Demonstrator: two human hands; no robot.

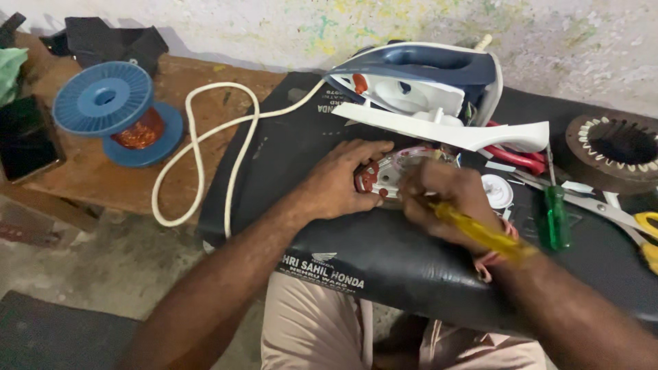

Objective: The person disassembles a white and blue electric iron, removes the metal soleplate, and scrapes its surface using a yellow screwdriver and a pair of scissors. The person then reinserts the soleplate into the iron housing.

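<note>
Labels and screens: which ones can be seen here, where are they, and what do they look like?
Printed label: white lettering with a small emblem on the black seat's front edge, below the left hand.
Second white print: on the seat top beside the iron.
Dark flat screen-like slab: far left, unlit.

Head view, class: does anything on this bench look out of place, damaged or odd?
Yes. The steam iron lies in pieces: its blue-and-white shell is lifted off, and the metal base sits bare under the left hand. The right hand holds a yellow screwdriver to it.
</note>
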